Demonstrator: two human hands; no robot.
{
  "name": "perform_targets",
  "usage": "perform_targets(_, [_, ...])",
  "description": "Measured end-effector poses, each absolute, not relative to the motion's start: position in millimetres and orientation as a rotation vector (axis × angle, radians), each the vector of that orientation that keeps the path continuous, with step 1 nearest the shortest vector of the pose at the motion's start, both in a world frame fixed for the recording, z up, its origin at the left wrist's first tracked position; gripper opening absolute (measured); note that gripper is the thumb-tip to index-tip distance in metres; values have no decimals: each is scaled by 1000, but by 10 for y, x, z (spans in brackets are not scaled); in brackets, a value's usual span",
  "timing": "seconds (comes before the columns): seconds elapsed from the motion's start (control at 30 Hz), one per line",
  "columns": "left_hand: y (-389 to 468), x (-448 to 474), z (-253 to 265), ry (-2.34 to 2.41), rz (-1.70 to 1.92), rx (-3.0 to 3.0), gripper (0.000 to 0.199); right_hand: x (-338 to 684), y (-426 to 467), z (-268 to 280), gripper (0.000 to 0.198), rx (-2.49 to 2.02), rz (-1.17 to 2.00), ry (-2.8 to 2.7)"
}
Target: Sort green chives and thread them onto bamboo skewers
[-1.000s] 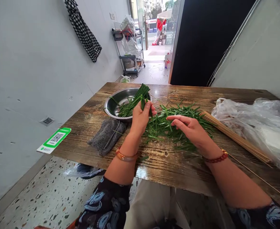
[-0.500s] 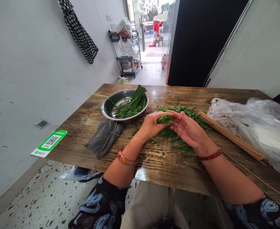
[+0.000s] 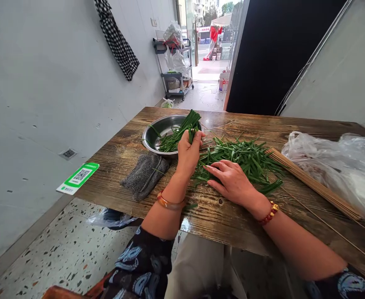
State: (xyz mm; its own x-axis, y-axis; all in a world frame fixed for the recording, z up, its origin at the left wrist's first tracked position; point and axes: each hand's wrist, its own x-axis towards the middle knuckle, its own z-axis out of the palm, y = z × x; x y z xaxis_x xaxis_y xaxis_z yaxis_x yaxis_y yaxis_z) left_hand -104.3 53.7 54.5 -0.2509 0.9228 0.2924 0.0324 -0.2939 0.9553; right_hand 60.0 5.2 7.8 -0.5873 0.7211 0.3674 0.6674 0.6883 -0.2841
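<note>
My left hand [image 3: 189,150] is closed around a small bunch of garlic chives [image 3: 192,133], raised at the near right rim of a steel bowl [image 3: 150,147]. More long chives [image 3: 176,137] lie in that bowl, some leaning over its right rim. My right hand [image 3: 232,182] rests palm down at the near edge of a loose pile of cut chives [image 3: 244,155]. Its fingers are stretched out and touch the leaves; a green piece shows by the fingertips. What lies under the palm is hidden.
Left of my hands lies a grey mesh cloth [image 3: 145,176]. To the right are a bundle of thin wooden skewers [image 3: 316,185], a single skewer [image 3: 332,230] and a clear plastic bag [image 3: 328,158]. A QR-code card [image 3: 79,177] sits at the table's left edge.
My left hand has moved up and left to the bowl, gripping the chives. My right hand has turned palm down and come down onto the pile. The view has shifted slightly.
</note>
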Motion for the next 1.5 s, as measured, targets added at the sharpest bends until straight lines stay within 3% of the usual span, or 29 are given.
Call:
perform_targets(0.17, [563,-1033,530,1107,1679,1362,28,515,82,13,36,-1154,70,-2446])
perform_targets(0.3, [560,-1002,550,1035,1594,1164,31,597,163,57,28,-1088,369,-2133])
perform_targets(0.5, [548,-977,530,937,1383,1053,31,856,220,222,38,-1040,927,-1383])
perform_targets(0.67, [510,-896,451,973,1192,1104,36,915,254,269,24,-921,1093,-1110])
perform_targets(0.8, [479,-838,415,913,1070,1071,40,864,234,272,17,-943,1056,-1232])
perform_targets(0.93, [488,-854,430,789,1089,950,41,783,173,269,11,-986,815,-1589])
perform_targets(1.03, [510,-885,445,758,1118,897,40,734,131,269,16,-938,690,-1770])
perform_targets(1.33, [524,-886,440,800,1132,952,38,754,125,274,17,-923,656,-1869])
perform_targets(1.5, [561,-937,480,924,1379,992,33,837,164,283,17,-1001,629,-1930])
